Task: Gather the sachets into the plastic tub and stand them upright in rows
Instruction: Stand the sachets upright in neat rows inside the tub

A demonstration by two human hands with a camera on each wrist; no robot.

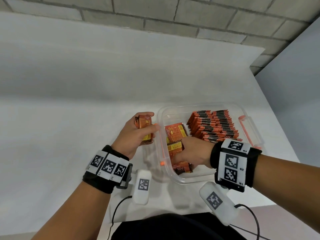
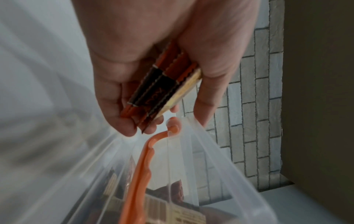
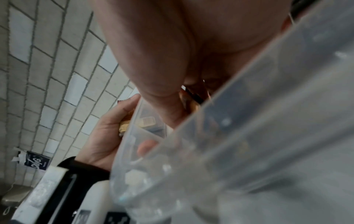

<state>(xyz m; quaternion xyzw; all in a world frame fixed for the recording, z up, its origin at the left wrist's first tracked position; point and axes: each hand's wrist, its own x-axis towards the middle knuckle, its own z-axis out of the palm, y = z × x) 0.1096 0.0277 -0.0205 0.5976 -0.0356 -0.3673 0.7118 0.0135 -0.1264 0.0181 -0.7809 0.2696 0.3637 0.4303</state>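
A clear plastic tub [image 1: 190, 181] sits on the white table. At its far right, several orange-and-black sachets [image 1: 214, 125] stand upright in two rows. Loose sachets [image 1: 174, 132] lie flat in its left half. My left hand [image 1: 151, 121] hovers just left of the tub and grips a small stack of sachets [image 2: 162, 91] edge-on. My right hand [image 1: 180, 158] reaches down among the loose sachets at the near left. In the right wrist view, its thumb and fingers pinch one sachet [image 3: 193, 98]. The fingertips are hidden in the head view.
Orange clip handles [image 1: 243, 125] hang on the tub's left and right sides, the left one [image 2: 141, 166] right below my left hand. A grey brick wall [image 1: 155, 14] stands behind the table. The table edge [image 1: 277, 118] runs close to the tub's right.
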